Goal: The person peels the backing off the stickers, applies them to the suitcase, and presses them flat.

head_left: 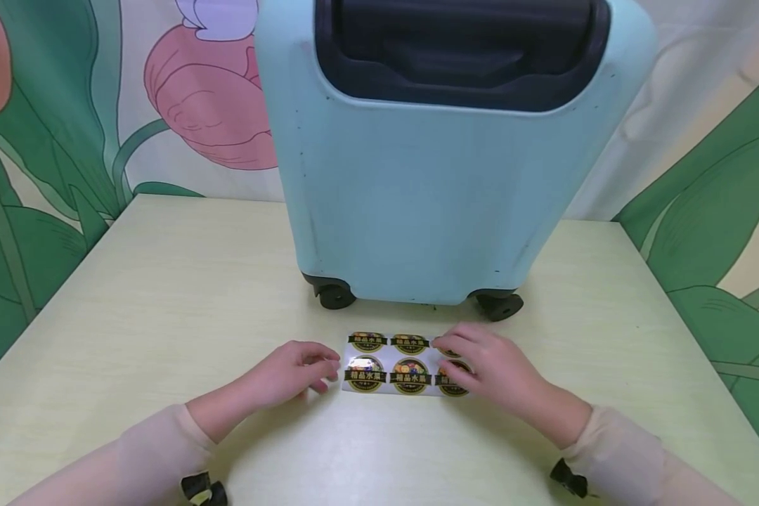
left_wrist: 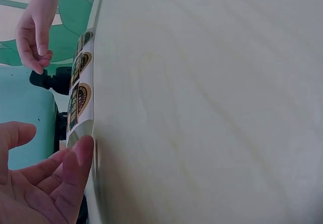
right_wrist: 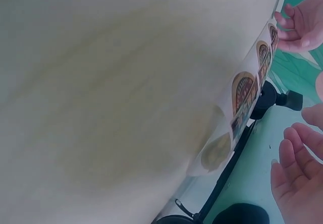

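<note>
A white sheet of round stickers (head_left: 388,367) lies flat near the middle of the table. Its stickers, black and gold with fruit pictures and Chinese lettering, stand in two rows. Beside the sheet's left edge is my left hand (head_left: 299,374), its fingers loosely bent; in the left wrist view its fingertips (left_wrist: 85,146) come right at the sheet's near end. My right hand (head_left: 490,365) hovers over the right column and partly hides those stickers. The right wrist view shows that hand (right_wrist: 302,176) with relaxed fingers and nothing held.
Behind the sheet, a light blue suitcase (head_left: 417,204) stands upright on the pale wooden table (head_left: 183,295). Its black wheels (head_left: 336,296) are close to the sheet's far edge. A curtain printed with leaves and flowers (head_left: 211,98) hangs around the table.
</note>
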